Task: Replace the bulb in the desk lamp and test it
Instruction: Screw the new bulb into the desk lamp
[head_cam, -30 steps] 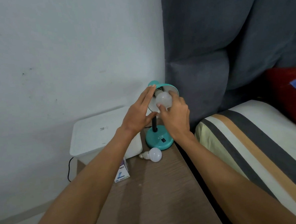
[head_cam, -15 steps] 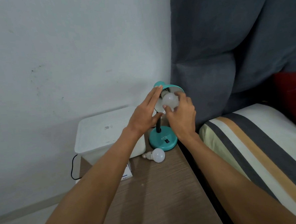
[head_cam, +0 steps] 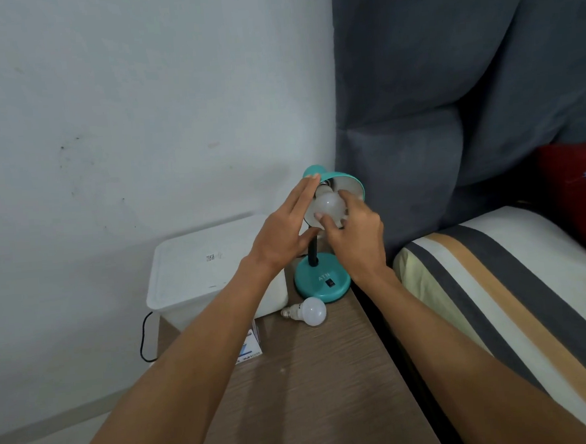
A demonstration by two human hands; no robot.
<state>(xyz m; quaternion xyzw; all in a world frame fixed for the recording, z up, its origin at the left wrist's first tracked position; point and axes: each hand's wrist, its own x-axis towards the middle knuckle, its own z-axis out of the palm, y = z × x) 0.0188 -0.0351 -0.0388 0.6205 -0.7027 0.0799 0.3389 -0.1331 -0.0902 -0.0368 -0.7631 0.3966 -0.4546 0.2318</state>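
Teal desk lamp [head_cam: 323,281] with a black stem and a pale inside to its shade — both bulbs white, one in the shade [head_cam: 328,207], one lying on the brown wood-grain table [head_cam: 312,392]. White box [head_cam: 198,272], black cable [head_cam: 144,337]. Dark grey headboard [head_cam: 448,85]; bedding [head_cam: 514,277] striped cream, grey and tan — a red cushion [head_cam: 578,197] beyond

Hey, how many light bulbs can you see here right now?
2. One bulb sits at the teal lamp shade, gripped by the right hand. The other bulb lies on the wooden table by the lamp's base.
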